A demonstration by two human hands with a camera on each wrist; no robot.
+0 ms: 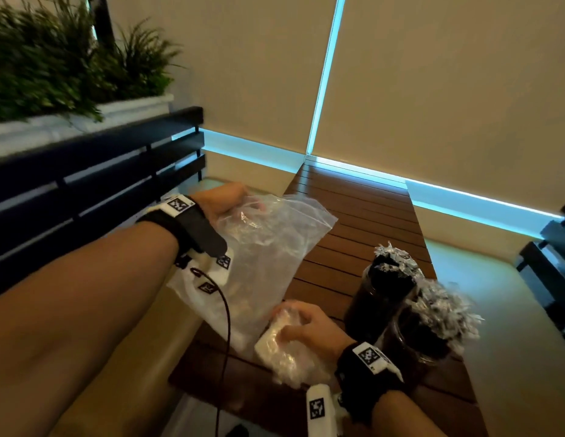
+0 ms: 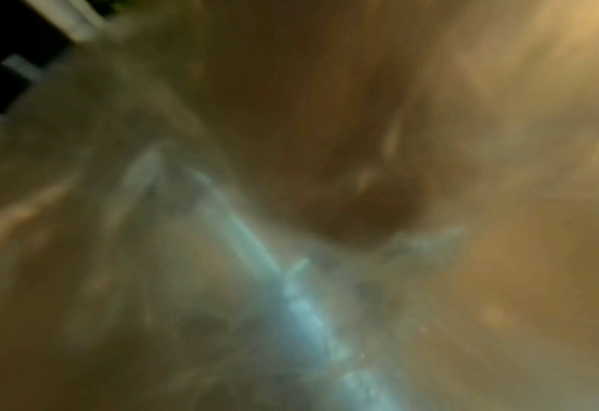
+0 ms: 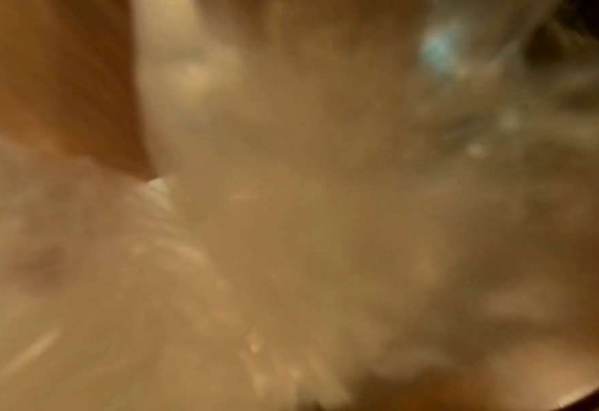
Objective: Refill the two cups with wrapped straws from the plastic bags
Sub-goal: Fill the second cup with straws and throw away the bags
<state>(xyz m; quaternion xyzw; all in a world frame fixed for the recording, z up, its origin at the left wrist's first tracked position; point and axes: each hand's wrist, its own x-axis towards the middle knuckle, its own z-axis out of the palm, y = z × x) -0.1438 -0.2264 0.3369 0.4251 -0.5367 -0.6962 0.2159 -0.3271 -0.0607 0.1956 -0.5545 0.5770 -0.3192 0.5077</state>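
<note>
In the head view a large clear plastic bag (image 1: pixel 268 247) hangs over the left edge of the brown slatted table (image 1: pixel 363 216). My left hand (image 1: pixel 226 200) grips its upper left corner. My right hand (image 1: pixel 303 326) curls around a bundle of white wrapped straws (image 1: pixel 274 342) held inside crumpled plastic near the table's front. Two dark cups (image 1: pixel 379 298) (image 1: pixel 420 335) stand at the right, each stuffed with wrapped straws whose ends fan out on top. Both wrist views are blurred; only hazy plastic shows.
A dark slatted bench back (image 1: pixel 95 171) runs along the left, with a white planter of green plants (image 1: pixel 69 67) behind it. Beige blinds with a blue-lit gap (image 1: pixel 325 74) close off the far side. A black cable (image 1: pixel 226 310) hangs from my left wrist.
</note>
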